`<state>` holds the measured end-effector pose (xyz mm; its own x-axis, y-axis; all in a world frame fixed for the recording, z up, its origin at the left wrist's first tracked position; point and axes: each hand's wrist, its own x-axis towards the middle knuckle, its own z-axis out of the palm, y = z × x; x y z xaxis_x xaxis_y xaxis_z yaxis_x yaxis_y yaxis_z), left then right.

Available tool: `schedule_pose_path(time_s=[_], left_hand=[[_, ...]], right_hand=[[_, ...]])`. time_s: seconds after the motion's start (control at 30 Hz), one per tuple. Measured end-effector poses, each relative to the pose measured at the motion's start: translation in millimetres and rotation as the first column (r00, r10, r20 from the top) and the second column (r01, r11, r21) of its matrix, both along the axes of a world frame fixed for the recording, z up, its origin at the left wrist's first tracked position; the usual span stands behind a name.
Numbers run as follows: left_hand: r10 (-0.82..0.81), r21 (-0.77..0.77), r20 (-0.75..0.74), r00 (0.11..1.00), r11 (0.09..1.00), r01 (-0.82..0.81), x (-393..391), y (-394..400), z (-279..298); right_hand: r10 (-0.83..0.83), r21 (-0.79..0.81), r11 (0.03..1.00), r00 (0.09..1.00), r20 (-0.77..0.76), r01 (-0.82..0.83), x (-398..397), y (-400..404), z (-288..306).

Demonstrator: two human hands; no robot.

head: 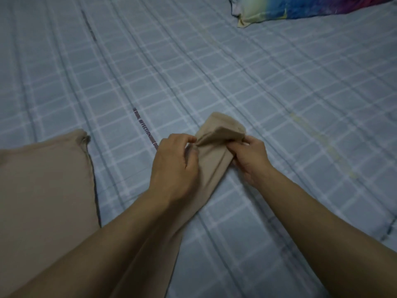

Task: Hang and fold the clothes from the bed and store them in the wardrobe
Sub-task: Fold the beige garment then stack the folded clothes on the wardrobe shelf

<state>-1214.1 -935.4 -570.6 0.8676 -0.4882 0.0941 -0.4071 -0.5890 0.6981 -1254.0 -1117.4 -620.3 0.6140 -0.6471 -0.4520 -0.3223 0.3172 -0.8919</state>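
A beige garment lies on the bed with one narrow part, a sleeve or leg, stretched out in the middle of the view. My left hand pinches the cloth at its left edge near the end. My right hand grips the same end from the right, where the cuff is bunched and turned up. The wider body of the beige garment spreads flat at the lower left, partly hidden under my left forearm.
The bed sheet is pale blue with a white check pattern and a printed text stripe. A rainbow-coloured cloth lies at the top right corner.
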Motion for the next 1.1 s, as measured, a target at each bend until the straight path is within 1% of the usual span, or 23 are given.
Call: schedule_pose_path(time_s=[0.03, 0.07, 0.13, 0.2, 0.3, 0.33, 0.37, 0.43, 0.5, 0.57, 0.63, 0.67, 0.73, 0.77, 0.83, 0.87, 0.93, 1.0, 1.1], left_hand=[[-0.034, 0.081, 0.012, 0.999, 0.996, 0.033, -3.7, -1.0, -2.9], [-0.070, 0.149, 0.021, 0.997, 0.987, 0.066, -7.9, -1.8, -5.1], [-0.157, 0.223, 0.073, 0.985, 0.965, 0.137, -16.0, -4.3, -8.0], [-0.278, 0.244, 0.135, 0.951, 0.940, 0.240, -21.9, -10.1, -11.6], [-0.417, 0.309, 0.155, 0.896, 0.882, 0.357, -20.7, -23.6, -20.7], [-0.431, 0.327, 0.141, 0.891, 0.870, 0.368, -17.3, -28.5, -24.0], [-0.429, 0.345, 0.120, 0.895, 0.864, 0.368, -12.5, -33.1, -26.7], [-0.425, 0.428, 0.089, 0.901, 0.833, 0.351, 2.8, -42.2, -32.7], [-0.408, 0.548, 0.064, 0.911, 0.777, 0.310, 22.4, -48.0, -37.1], [-0.358, 0.598, 0.020, 0.934, 0.752, 0.275, 37.2, -48.4, -37.6], [-0.331, 0.558, 0.035, 0.943, 0.789, 0.257, 38.5, -42.6, -35.6], [-0.323, 0.508, 0.077, 0.943, 0.827, 0.242, 34.5, -37.9, -33.8], [-0.298, 0.376, 0.152, 0.942, 0.899, 0.224, 22.9, -30.1, -31.3], [-0.289, 0.308, 0.147, 0.946, 0.922, 0.234, 17.5, -28.1, -31.0], [-0.295, 0.212, 0.056, 0.954, 0.937, 0.277, 9.5, -29.9, -31.3], [-0.310, 0.181, -0.005, 0.951, 0.935, 0.306, 7.3, -33.0, -31.5], [-0.319, 0.126, -0.089, 0.944, 0.936, 0.328, 6.3, -41.7, -30.2], [-0.285, 0.012, -0.143, 0.948, 0.957, 0.289, 6.2, -48.3, -25.9], [-0.193, -0.168, -0.275, 0.942, 0.974, 0.151, 9.0, -49.2, -12.5]], right_hand=[[-0.021, -0.034, 0.999, 0.994, -0.107, 0.017, -4.3, -4.6, -6.7], [-0.039, -0.050, 0.998, 0.985, -0.169, 0.031, -8.1, -9.2, -12.1], [-0.044, -0.050, 0.998, 0.984, -0.173, 0.036, -11.3, -15.4, -18.1], [-0.037, -0.054, 0.998, 0.984, -0.176, 0.027, -8.8, -18.3, -18.4], [-0.025, -0.014, 1.000, 0.987, -0.159, 0.023, -1.0, -17.3, -13.4], [-0.033, -0.026, 0.999, 0.992, -0.122, 0.030, 1.7, -17.0, -10.7], [-0.045, -0.073, 0.997, 0.995, -0.087, 0.038, 4.7, -17.4, -7.5], [-0.063, -0.211, 0.976, 0.997, -0.054, 0.050, 11.1, -20.6, -1.4], [-0.092, -0.254, 0.965, 0.993, -0.074, 0.070, 16.6, -24.8, -0.4], [-0.112, -0.250, 0.965, 0.984, -0.139, 0.075, 19.0, -27.2, -3.5], [-0.036, -0.258, 0.966, 0.974, -0.225, -0.024, 15.8, -26.3, -6.6], [0.021, -0.249, 0.965, 0.968, -0.250, -0.086, 13.4, -25.6, -6.6], [0.100, -0.200, 0.967, 0.957, -0.272, -0.158, 11.0, -25.7, -8.3], [0.113, -0.188, 0.967, 0.952, -0.283, -0.171, 11.3, -26.0, -10.0], [0.099, -0.217, 0.961, 0.949, -0.299, -0.169, 14.2, -25.7, -10.7], [0.086, -0.236, 0.959, 0.955, -0.284, -0.156, 15.3, -24.2, -10.2], [0.083, -0.253, 0.958, 0.976, -0.203, -0.134, 15.5, -18.5, -7.2], [0.115, -0.281, 0.949, 0.988, -0.103, -0.140, 13.4, -10.8, -0.6], [0.200, -0.398, 0.900, 0.980, 0.017, -0.177, 12.6, 3.7, 20.4]])
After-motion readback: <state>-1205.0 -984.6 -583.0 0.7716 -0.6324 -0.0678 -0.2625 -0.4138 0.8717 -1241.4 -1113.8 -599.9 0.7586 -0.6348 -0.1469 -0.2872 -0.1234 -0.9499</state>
